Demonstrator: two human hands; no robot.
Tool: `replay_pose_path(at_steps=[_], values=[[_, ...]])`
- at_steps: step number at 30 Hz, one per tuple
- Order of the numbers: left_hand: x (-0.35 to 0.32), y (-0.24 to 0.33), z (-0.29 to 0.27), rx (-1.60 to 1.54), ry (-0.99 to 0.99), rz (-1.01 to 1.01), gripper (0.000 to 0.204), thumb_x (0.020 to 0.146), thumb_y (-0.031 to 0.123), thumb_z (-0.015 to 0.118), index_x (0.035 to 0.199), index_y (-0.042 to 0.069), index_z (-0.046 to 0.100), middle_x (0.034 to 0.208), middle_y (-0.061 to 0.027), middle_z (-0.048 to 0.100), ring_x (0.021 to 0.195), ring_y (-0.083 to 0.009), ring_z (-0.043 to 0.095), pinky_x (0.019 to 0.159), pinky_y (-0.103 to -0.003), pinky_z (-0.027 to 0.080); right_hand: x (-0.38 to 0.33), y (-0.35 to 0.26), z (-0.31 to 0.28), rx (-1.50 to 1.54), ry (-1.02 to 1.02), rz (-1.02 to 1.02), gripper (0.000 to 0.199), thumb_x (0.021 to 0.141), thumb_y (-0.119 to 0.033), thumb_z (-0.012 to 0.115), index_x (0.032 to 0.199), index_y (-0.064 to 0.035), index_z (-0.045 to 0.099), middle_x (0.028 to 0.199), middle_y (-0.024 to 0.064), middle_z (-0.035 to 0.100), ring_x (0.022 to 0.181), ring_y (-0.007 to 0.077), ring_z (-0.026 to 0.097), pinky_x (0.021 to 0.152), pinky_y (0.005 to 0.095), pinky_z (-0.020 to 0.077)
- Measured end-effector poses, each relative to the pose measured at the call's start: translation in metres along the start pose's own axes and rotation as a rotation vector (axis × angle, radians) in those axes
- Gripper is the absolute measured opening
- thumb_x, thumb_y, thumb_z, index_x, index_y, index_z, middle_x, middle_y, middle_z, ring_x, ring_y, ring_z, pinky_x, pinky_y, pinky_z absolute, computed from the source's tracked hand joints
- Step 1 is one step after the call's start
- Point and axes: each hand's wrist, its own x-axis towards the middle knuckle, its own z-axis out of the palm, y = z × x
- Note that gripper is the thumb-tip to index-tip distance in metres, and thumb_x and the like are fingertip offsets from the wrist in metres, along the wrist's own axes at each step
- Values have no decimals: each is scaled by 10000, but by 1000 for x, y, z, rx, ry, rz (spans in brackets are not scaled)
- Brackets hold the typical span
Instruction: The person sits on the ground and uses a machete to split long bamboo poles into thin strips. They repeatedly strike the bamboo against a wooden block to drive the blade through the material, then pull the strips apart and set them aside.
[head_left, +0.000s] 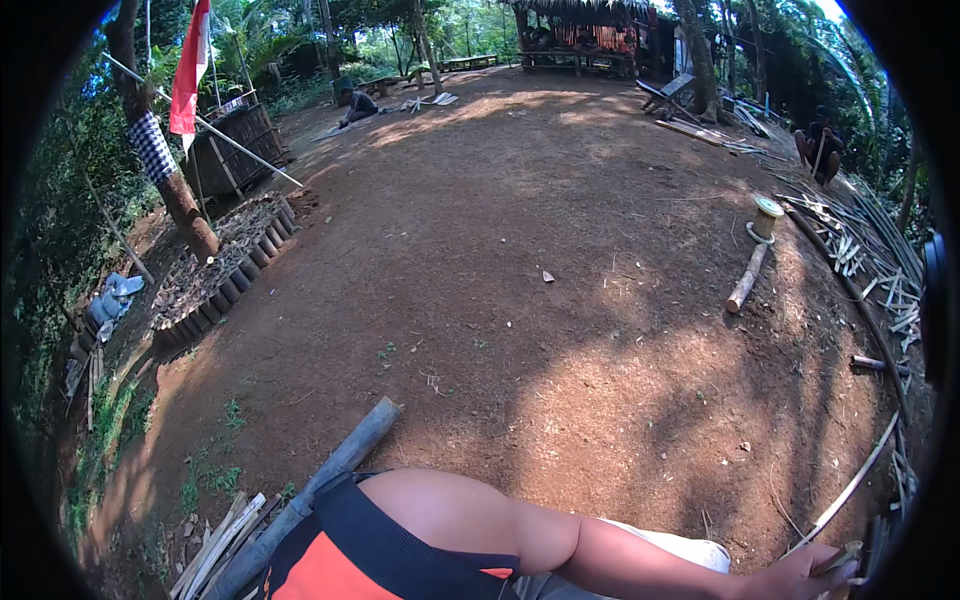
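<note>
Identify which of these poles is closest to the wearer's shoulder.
The thick grey pole at lower left, beside the shoulder; the pale slender pole lies far right, its lower end near the right hand.

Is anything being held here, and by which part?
Yes: the left hand appears to grip a pale bamboo piece just below its visible upper end; the lower part is hidden.

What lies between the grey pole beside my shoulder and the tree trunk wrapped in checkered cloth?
Brown dirt, then a row of short posts edging a leaf-littered bed, in the head view.
</note>
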Motion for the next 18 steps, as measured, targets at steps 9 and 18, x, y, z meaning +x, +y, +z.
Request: replay_pose_path(at_steps=[9,18], values=[[-101,-38,-111,1258,-398,-172,569,944,492,544,1257,17,574,1154,-272,597,1011,-379,619,900,-437,481,-13,-3,39,181,22,186,493,854,-211,703,1204,94,536,1097,243,643,947,306,624,821,377,517],[-131,-83,-137,1010,-384,-294,1031,674,716,716,1257,-80,416,1147,-280,514,1087,-411,526,916,-485,450,-14,-1,-6,360,-80,484,381,947,-311,594,1040,58,605,821,123,599,670,212,578,519,359,469]])
